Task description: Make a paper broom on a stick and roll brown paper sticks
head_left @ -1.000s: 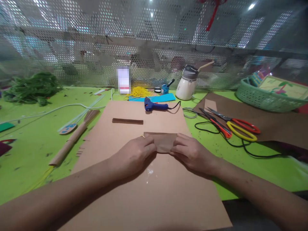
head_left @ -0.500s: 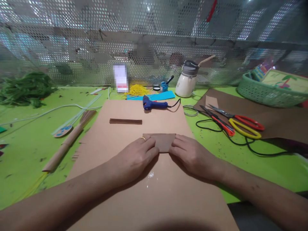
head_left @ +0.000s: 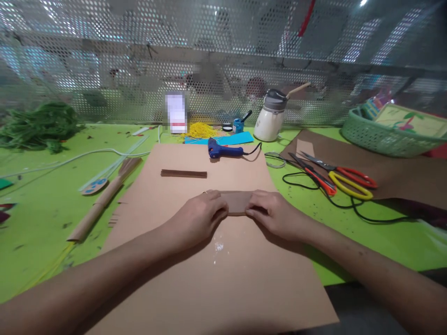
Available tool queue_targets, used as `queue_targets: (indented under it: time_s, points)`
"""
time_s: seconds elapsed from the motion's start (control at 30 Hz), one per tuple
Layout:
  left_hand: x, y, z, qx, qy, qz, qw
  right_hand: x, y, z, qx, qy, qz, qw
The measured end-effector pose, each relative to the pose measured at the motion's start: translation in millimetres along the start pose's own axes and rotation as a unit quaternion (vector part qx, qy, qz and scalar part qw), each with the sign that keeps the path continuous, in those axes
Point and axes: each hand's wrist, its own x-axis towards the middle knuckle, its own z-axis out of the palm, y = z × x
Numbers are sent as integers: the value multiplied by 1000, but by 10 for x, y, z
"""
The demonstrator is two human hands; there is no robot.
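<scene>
A small piece of brown paper (head_left: 237, 203) lies across the middle of a large tan sheet (head_left: 223, 298). My left hand (head_left: 197, 214) grips its left end, fingers bent over it, a ring on one finger. At the right end my right hand (head_left: 275, 214) pinches the paper between thumb and fingers. A fold seems to run along its near edge. Beyond it, a narrow bundle of dark brown paper strips (head_left: 184, 173) rests on the sheet, and farther back lies a blue hot glue gun (head_left: 225, 150) on its side.
To the right lie scissors (head_left: 351, 185) with red and yellow handles, orange-handled scissors (head_left: 319, 179), a black cord and a green basket (head_left: 373, 135). A rolled paper tube (head_left: 96, 209) lies left. At the back stand a white bottle (head_left: 268, 123) and a small blue paint jar (head_left: 238, 125).
The paper's visible part looks narrower from front to back, and my fingers have curled more around its ends. The view has shifted slightly.
</scene>
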Motion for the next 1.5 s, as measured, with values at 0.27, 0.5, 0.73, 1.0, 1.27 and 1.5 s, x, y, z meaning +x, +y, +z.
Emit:
queue_targets:
  time_s: [0.27, 0.5, 0.73, 1.0, 1.27, 1.5]
  points:
    - [32, -69, -44, -5, -13, -16, 1000, 76, 74, -70, -10, -50, 83, 995]
    - [61, -45, -140, -11, -45, -46, 998, 48, 74, -103, -7, -49, 57, 997]
    - [54, -73, -181, -19, -50, -39, 998, 21, 149, -85, 42, -41, -18, 998]
    - [-1, -85, -187, -20, -55, -33, 998, 11, 237, -91, 13, -77, -62, 995]
    - [-38, -122, -155, -30, -43, 26, 998, 28, 247, -120, 0, -101, -84, 991]
    - [-61, -117, -176, 4, -59, 65, 996, 38, 228, -160, 7, -115, -99, 988]
